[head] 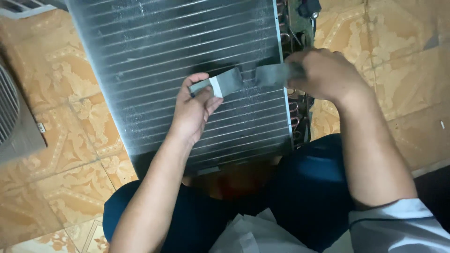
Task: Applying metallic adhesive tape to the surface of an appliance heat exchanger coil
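The person sits on the patterned tan floor tiles [61, 178] with a large grey finned metal coil panel [178, 61] propped against their knees. The left hand [194, 110] pinches a strip of grey tape with a white end [220, 84] between thumb and fingers, held against the panel's middle. The right hand [318, 75] is closed around a second grey strip [274, 74] just to the right, near the panel's right edge (copper tube bends [296, 110] show there). A grey grille [9, 107] lies far left.
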